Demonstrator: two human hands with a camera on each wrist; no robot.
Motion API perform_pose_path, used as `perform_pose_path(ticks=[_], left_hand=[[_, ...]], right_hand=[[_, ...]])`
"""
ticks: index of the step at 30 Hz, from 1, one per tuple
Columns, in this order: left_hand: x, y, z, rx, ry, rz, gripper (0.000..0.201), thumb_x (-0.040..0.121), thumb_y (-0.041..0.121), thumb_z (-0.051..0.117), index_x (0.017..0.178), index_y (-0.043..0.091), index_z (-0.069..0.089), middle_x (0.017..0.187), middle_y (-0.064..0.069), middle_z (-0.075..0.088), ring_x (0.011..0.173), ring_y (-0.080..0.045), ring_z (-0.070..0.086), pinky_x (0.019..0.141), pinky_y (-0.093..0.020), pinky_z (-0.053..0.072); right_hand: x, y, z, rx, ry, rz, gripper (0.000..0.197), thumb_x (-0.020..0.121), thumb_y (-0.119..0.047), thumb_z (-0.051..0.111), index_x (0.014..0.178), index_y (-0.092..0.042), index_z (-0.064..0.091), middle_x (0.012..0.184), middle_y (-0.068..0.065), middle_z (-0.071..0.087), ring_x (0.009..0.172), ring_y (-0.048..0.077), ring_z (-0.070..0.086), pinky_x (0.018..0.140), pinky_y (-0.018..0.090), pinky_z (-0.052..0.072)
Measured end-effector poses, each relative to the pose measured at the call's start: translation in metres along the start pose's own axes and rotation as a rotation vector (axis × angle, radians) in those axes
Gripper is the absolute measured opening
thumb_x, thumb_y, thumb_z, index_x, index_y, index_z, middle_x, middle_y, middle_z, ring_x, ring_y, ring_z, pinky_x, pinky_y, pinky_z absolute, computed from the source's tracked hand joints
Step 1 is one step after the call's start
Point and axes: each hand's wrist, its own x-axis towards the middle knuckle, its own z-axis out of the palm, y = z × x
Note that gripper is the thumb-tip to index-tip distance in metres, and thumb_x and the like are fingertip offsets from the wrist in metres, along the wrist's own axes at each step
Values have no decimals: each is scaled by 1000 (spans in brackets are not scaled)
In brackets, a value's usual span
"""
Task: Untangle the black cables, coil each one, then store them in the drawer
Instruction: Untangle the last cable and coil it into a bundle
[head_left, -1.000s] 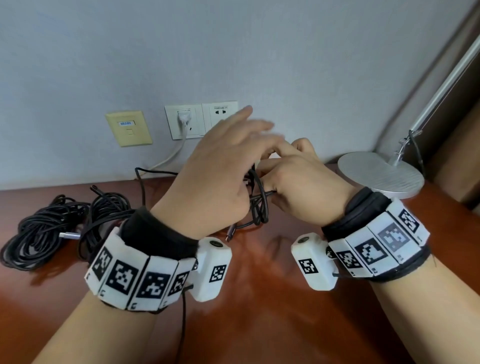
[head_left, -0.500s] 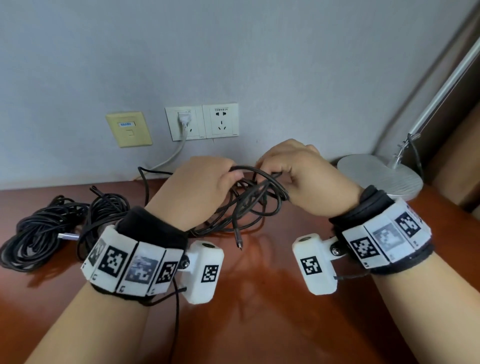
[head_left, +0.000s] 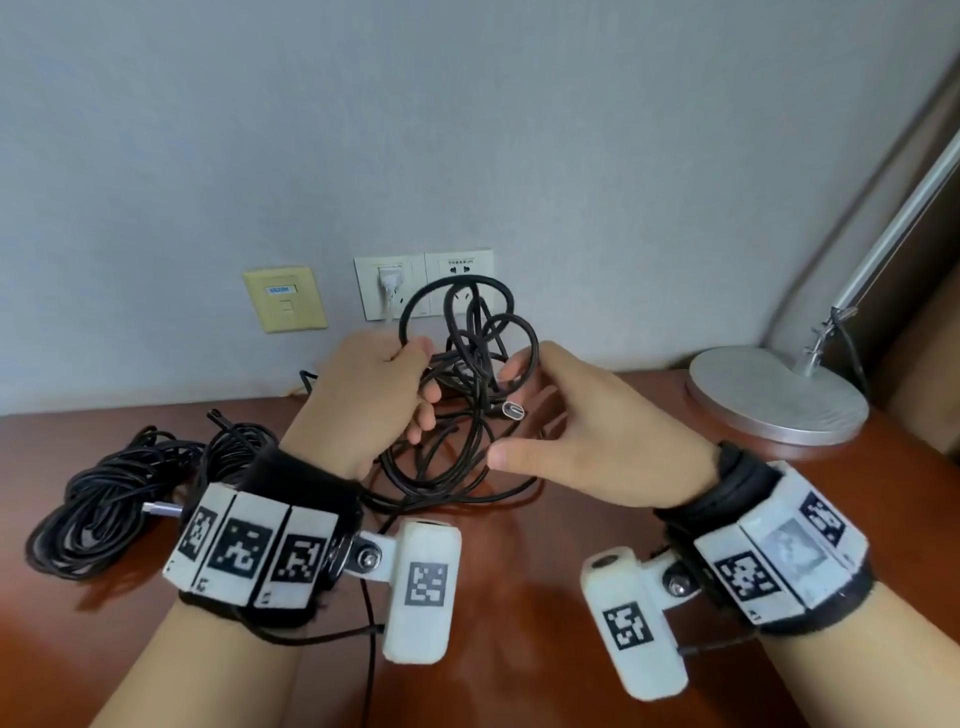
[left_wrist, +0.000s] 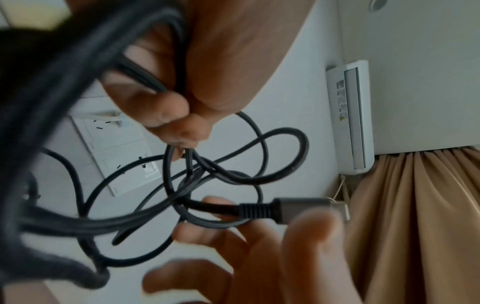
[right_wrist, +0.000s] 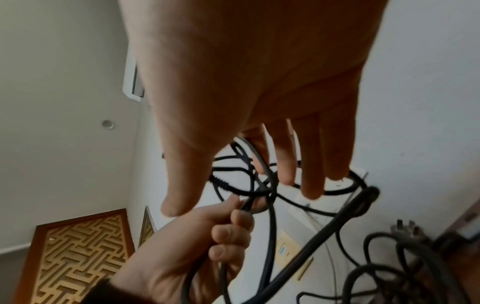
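Head view: a tangle of black cable (head_left: 467, 364) is gripped in the curled fingers of the left hand (head_left: 363, 400) and held above the wooden desk (head_left: 519, 597), loops rising over the fist. The right hand (head_left: 587, 441) is spread with fingers straight and nothing gripped, its fingertips (head_left: 511, 371) among the loops, just beside the metal plug (head_left: 511, 410).

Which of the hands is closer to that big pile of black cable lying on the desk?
Left. The left hand grips the tangled cable just right of the cable pile; the right hand is farther right, beyond the tangle.
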Motion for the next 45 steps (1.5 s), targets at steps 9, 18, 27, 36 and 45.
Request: perform_pose_path(ticks=[9,18,27,36,45], left_hand=[[-2,1,8,-69,-110,-73,35,105,22,43,95,-5,61,49,0,50,32,-12,36,33,-20,28],[-5,5,7,-45,-266,-172,31,105,25,43,81,8,52,47,1,37,31,-8,24,33,-15,18],[-4,9,-1,-239,-322,-206,27,105,21,43,81,11,50,47,2,33,29,-6,24,30,-14,18],[0,9,-3,-380,-370,-224,50,105,21,38,64,8,63,44,2,31,27,-5,24,28,-13,17],[8,6,-8,-598,-506,-333,34,91,27,45,70,3,57,37,4,31,24,-5,25,28,-14,18]], right_hand=[[12,12,8,164,448,-16,12,88,-20,69,81,-17,60,55,-2,65,60,16,67,70,42,56],[12,17,7,-75,549,-53,30,83,-31,72,79,-10,51,69,-3,64,56,13,60,53,32,49],[9,10,-12,570,280,-9,8,86,-8,69,82,-14,67,67,-9,64,53,7,56,50,20,53],[4,8,-13,546,-7,-139,23,84,15,61,92,-7,61,88,5,71,78,15,71,79,31,60],[9,18,11,-205,425,-196,21,75,-38,80,74,-19,70,70,-15,61,66,1,57,59,21,45]])
